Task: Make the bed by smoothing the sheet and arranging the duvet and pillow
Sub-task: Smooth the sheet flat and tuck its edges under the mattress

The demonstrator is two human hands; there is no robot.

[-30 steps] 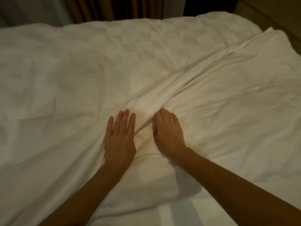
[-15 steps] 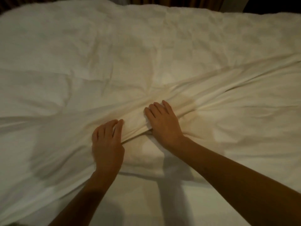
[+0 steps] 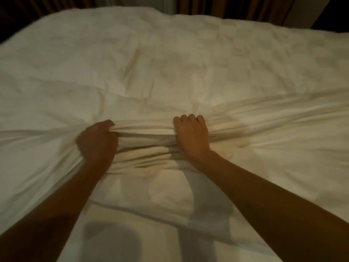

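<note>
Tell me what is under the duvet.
Only a strip of white sheet shows past the near edge of the duvet. Whatever lies beneath the rest is covered, including the fold bunched in the grip of the left hand and right hand.

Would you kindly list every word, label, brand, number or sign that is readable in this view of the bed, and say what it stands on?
None: there is no readable text in this view.
The white duvet, gripped in a bunched fold by the left hand and the right hand, shows no print or tag.
The dim curtain behind the bed shows no lettering either.
</note>
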